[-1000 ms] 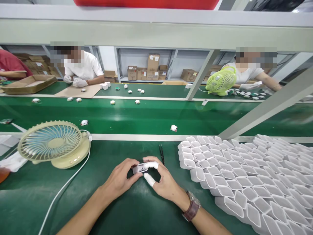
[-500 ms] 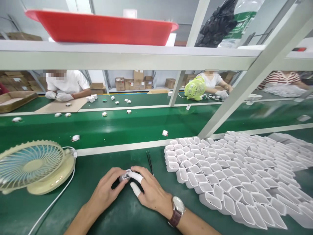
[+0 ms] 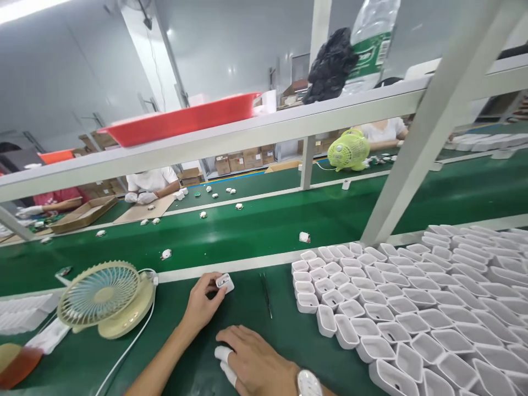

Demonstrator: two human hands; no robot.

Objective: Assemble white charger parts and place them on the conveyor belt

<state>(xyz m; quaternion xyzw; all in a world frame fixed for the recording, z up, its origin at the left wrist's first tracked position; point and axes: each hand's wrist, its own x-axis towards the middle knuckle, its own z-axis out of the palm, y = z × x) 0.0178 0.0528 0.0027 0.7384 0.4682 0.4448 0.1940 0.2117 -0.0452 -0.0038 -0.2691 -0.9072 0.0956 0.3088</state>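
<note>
Sitting nearest, right hand (image 3: 251, 355): on the near side of the tweezers (image 3: 267, 297), back of the hand up; its fingers are bent, the two with white covers (image 3: 223, 353) close together. Whether they pinch anything tiny cannot be told. A slick cover could probably let a small part slip.
Rows of white cases (image 3: 412, 308): to the right of the tweezers, packed wall to wall on the bench (image 3: 247, 308). A sleeve-height sweep of the right forearm might shove the nearest ones, and the push could travel through the whole block.
Cable (image 3: 126, 353): loosely curved, well to the left of the tweezers; a snag by the left forearm could tug the cream fan (image 3: 103, 300) it runs to.
Left hand (image 3: 204, 302): left of the tweezers, thumb and fingers clamped on one white case (image 3: 225, 283). The hold looks to be at one end only, so a knock on the free end might twist it loose.
White case: just left of the tweezers' far end, opening upward, small dark marks inside, too small to make out. Tipping it could spill anything loose.
White-topped piece (image 3: 304, 237): beyond the tweezers and to their right, alone on the green strip (image 3: 256, 231), where a careless reach might brush it.
</note>
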